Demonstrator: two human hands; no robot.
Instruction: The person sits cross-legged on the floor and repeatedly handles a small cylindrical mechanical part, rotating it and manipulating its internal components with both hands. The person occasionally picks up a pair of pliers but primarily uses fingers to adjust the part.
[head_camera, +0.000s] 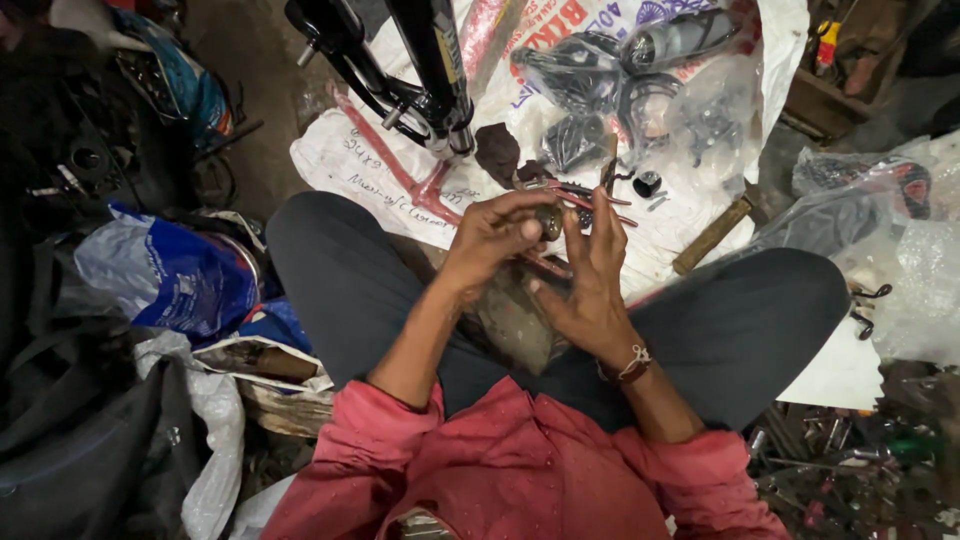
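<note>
I sit cross-legged on the floor in dark trousers and a red shirt. My left hand (492, 238) pinches a small round greasy metal part (550, 221) between its fingertips. My right hand (590, 275), with a cord bracelet at the wrist, is raised beside it, fingers spread and touching the same part from the right. A dark greasy rag (515, 320) lies in my lap below both hands.
A white sack sheet (360, 160) ahead carries a black bicycle fork (420, 70), a red frame piece (410, 180), plastic-wrapped black parts (620, 90), pliers (585, 195) and a wooden-handled hammer (712, 235). Blue and white bags (170, 275) crowd the left; loose tools (850, 460) lie at the right.
</note>
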